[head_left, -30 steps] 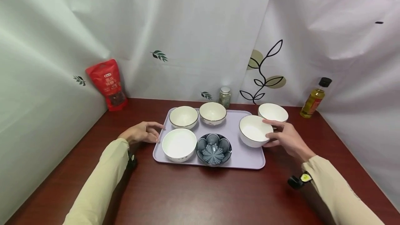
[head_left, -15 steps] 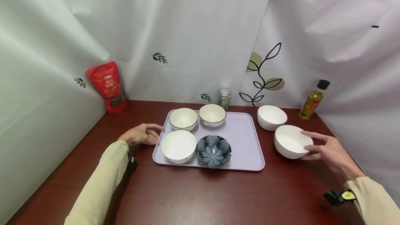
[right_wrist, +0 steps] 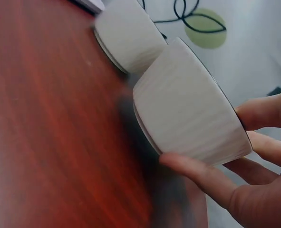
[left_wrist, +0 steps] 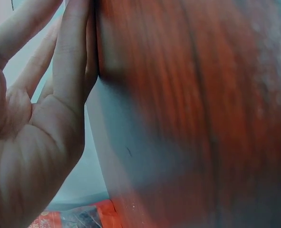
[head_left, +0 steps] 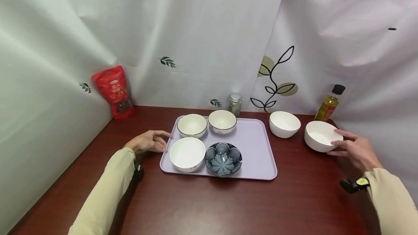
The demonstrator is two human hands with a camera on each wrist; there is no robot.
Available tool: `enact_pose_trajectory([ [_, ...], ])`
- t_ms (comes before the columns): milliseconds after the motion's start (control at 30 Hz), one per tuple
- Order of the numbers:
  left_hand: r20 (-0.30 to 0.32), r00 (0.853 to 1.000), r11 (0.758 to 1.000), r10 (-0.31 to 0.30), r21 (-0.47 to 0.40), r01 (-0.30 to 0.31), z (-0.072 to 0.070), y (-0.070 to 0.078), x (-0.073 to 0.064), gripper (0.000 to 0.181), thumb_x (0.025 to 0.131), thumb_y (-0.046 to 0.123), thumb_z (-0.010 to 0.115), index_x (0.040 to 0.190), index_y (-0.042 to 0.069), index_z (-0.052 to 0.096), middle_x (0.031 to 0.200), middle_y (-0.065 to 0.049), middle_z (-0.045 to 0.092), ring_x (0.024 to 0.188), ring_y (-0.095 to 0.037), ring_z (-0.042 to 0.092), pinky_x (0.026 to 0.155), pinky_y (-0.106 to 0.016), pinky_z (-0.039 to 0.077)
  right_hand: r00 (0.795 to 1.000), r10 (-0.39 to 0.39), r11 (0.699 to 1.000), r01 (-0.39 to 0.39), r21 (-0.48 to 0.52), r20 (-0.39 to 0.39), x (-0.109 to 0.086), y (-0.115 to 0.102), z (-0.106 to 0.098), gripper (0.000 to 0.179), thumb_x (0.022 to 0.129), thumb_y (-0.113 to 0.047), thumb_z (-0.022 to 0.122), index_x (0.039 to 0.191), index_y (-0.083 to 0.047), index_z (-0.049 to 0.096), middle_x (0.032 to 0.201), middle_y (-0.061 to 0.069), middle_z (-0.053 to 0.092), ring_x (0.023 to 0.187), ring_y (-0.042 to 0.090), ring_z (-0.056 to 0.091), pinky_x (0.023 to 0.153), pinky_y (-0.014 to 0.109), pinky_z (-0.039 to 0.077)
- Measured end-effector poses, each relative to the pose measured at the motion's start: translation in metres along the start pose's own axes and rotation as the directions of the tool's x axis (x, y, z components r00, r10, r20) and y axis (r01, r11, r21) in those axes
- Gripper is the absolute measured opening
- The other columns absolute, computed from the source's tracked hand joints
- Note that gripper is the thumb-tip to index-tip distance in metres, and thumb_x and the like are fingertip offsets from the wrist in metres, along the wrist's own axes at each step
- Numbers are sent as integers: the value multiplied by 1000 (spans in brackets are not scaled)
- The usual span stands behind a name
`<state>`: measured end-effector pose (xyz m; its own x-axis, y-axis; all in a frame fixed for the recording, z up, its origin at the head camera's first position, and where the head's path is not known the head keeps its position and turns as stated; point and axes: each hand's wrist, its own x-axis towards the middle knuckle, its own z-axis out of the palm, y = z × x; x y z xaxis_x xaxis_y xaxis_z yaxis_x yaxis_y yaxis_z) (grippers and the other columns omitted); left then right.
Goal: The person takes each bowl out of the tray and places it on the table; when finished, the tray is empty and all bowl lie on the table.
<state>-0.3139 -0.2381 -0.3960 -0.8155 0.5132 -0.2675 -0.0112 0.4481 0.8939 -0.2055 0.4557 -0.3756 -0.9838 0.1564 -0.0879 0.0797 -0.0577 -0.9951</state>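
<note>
My right hand [head_left: 334, 141] grips a white bowl [head_left: 321, 135] at the table's far right, thumb [right_wrist: 197, 178] low on its wall and fingers at the rim. The right wrist view shows this bowl [right_wrist: 188, 109] tilted just over the wood, beside a second white bowl [head_left: 284, 123]. A lilac tray [head_left: 258, 151] carries two cream bowls [head_left: 192, 125] [head_left: 222, 120], a white bowl [head_left: 187, 153] and a blue patterned bowl [head_left: 223, 158]. My left hand [head_left: 161, 140] rests with relaxed fingers [left_wrist: 69, 71] against the tray's left edge, holding nothing.
A red pouch [head_left: 112, 90] leans at the back left. A small spice jar [head_left: 234, 104] stands behind the tray and an oil bottle [head_left: 330, 104] just behind the held bowl. Draped sheets close in the dark wooden table [head_left: 212, 206] on three sides.
My right hand has carried the white bowl off the tray's right side, out to the right, then back toward the oil bottle. The left hand has stayed put.
</note>
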Motion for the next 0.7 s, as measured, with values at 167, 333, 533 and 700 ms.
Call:
enact_pose_trajectory([
  [167, -9, 1000, 1000, -21, 4, 21, 0, 1, 0, 64, 86, 0, 73, 145, -3, 46, 91, -4, 70, 83, -11, 66, 78, -23, 58, 998, 32, 999, -31, 28, -59, 13, -1, 2, 43, 86, 10, 67, 101, -30, 70, 131, -6, 44, 77, 7, 71, 70, 42, 62],
  [333, -21, 999, 999, -44, 3, 44, -1, 4, -2, 66, 84, 0, 74, 144, -2, 47, 90, -2, 70, 82, -10, 65, 75, -22, 57, 993, 70, 996, -64, 65, -94, 25, -3, 8, 44, 86, 10, 67, 103, -30, 71, 147, 2, 37, 75, 10, 72, 70, 41, 62],
  [533, -12, 999, 999, -43, -3, 43, -1, 2, 0, 66, 85, 0, 74, 145, -2, 46, 90, -1, 70, 82, -9, 65, 76, -23, 57, 987, 113, 993, -107, 53, -118, 33, -3, 13, 45, 85, 10, 68, 102, -31, 70, 150, 3, 36, 73, 11, 72, 70, 42, 62],
  [700, -1, 1000, 1000, -14, -13, 14, 0, 0, 0, 66, 85, -2, 72, 145, -5, 45, 90, -1, 70, 82, -9, 67, 76, -22, 57, 990, 102, 991, -92, 100, -101, 35, -1, 15, 44, 83, 16, 63, 91, -27, 69, 95, -15, 63, 69, 15, 72, 66, 43, 62],
])
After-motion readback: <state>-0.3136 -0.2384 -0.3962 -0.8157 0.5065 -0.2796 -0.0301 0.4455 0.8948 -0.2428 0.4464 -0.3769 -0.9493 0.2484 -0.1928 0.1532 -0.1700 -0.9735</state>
